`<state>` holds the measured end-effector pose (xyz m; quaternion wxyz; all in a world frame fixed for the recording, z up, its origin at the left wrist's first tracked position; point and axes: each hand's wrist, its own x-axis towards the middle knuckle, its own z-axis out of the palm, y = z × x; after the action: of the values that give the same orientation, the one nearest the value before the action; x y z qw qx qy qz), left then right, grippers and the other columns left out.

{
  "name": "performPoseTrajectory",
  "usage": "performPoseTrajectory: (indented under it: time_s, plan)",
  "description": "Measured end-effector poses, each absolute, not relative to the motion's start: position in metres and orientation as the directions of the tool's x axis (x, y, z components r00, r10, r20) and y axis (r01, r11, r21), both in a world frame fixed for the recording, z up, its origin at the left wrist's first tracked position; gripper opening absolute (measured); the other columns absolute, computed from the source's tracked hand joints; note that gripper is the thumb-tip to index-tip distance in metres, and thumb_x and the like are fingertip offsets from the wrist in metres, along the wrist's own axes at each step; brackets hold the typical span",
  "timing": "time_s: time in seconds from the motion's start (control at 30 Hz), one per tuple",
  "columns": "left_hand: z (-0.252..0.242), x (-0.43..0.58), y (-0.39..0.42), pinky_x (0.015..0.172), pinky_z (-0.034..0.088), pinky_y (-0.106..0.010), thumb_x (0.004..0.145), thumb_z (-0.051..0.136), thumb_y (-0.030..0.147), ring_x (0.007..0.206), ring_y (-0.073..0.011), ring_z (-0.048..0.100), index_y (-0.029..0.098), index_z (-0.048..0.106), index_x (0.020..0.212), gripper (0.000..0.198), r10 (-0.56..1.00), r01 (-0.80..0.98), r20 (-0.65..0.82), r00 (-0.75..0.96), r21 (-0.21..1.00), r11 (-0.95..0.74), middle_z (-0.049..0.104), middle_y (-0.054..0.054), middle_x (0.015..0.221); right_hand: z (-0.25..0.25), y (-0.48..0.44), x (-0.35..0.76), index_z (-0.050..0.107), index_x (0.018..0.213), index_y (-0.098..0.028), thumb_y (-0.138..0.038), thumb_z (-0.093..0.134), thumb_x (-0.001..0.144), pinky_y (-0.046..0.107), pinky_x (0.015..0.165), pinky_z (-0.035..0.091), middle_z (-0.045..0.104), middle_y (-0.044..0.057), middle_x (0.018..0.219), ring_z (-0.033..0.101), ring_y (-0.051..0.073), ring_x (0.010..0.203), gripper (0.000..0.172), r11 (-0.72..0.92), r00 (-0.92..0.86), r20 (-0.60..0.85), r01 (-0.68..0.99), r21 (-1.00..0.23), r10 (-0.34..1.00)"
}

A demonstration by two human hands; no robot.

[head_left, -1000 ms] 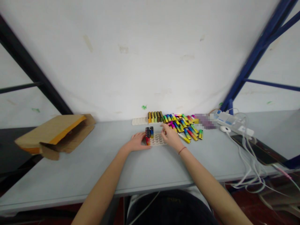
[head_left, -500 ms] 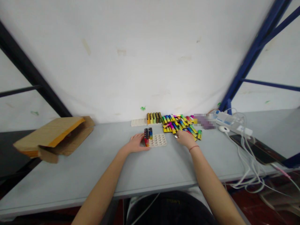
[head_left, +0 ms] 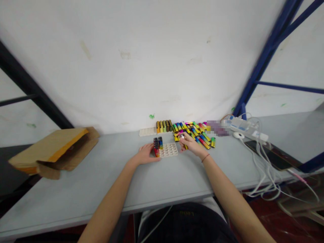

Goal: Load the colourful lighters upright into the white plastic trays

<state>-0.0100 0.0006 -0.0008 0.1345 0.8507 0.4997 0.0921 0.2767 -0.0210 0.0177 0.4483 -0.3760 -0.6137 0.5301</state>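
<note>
My left hand (head_left: pixel 144 154) is curved around the left end of a white tray (head_left: pixel 172 149), its thumb along the front edge. The tray has rows of holes. Several dark-topped lighters (head_left: pixel 156 148) with red and blue bodies stand upright at its left end. My right hand (head_left: pixel 191 144) is raised just right of the tray, fingers closed around a lighter (head_left: pixel 182 136) with a silvery top. Much of that lighter is hidden by the fingers. Behind and right of this hand lies a loose pile of shiny multicoloured lighters (head_left: pixel 202 141).
Near the wall, a second white tray (head_left: pixel 148 132) adjoins a block of upright yellow-to-brown lighters (head_left: pixel 164 126). An opened cardboard box (head_left: pixel 50 148) lies at the left. On the right are a power strip (head_left: pixel 248 129), white cables (head_left: pixel 258 165) and a dark phone-like slab (head_left: pixel 268 155).
My right hand has lifted from the front of the pile and moved left toward the tray, now holding a lighter. My left hand stays at the tray. The view has shifted slightly.
</note>
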Motion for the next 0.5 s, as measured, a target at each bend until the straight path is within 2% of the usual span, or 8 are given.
performPoseTrajectory:
  time_s: [0.1,0.2,0.33,0.43,0.5]
  plan:
    - [-0.002,-0.010,0.001,0.111,0.038,-0.050,0.073,0.071,0.060,0.130,-0.0372,0.051,0.017,0.054,0.136,0.078,0.876,0.831,0.019,0.481,0.309,-0.463,0.055,-0.016,0.144,0.015,-0.020,0.265,0.044,0.087,-0.025,-0.053,0.061,0.081,0.020,0.041,0.030,0.039,-0.012,0.057,0.035,0.008,0.042,0.033,0.121,-0.238,0.107,0.045,-0.992,0.965]
    - [-0.003,-0.010,0.002,0.112,0.037,-0.047,0.072,0.072,0.060,0.130,-0.0360,0.052,0.020,0.055,0.135,0.076,0.879,0.835,0.024,0.476,0.304,-0.460,0.057,-0.013,0.142,0.012,-0.020,0.256,0.043,0.075,-0.024,-0.063,0.052,0.085,0.021,0.038,0.020,0.035,-0.010,0.051,0.029,0.008,0.040,0.041,0.057,-0.135,0.046,0.083,-0.995,0.990]
    - [-0.005,-0.010,0.003,0.112,0.037,-0.048,0.072,0.073,0.059,0.130,-0.0365,0.052,0.021,0.055,0.136,0.077,0.879,0.833,0.031,0.476,0.304,-0.462,0.057,-0.013,0.142,0.007,-0.019,0.247,0.037,0.063,-0.025,-0.076,0.037,0.087,0.025,0.038,0.019,0.031,-0.006,0.045,0.026,0.010,0.039,0.056,0.015,-0.040,0.012,0.066,-0.998,0.999]
    - [-0.005,-0.011,0.003,0.112,0.037,-0.048,0.072,0.073,0.058,0.130,-0.0367,0.051,0.020,0.055,0.135,0.076,0.875,0.826,0.035,0.482,0.314,-0.468,0.057,-0.014,0.142,0.003,-0.016,0.242,0.031,0.061,-0.026,-0.072,0.032,0.089,0.026,0.038,0.021,0.029,-0.005,0.047,0.026,0.011,0.040,0.054,0.004,-0.006,0.004,0.062,-0.998,1.000]
    - [-0.005,-0.010,0.003,0.112,0.037,-0.049,0.072,0.073,0.059,0.130,-0.0372,0.051,0.019,0.055,0.135,0.077,0.876,0.826,0.036,0.482,0.316,-0.467,0.056,-0.015,0.143,-0.001,-0.014,0.242,0.029,0.062,-0.027,-0.065,0.029,0.092,0.026,0.040,0.023,0.026,-0.006,0.049,0.027,0.012,0.042,0.049,0.053,0.010,0.054,0.091,-0.994,0.998]
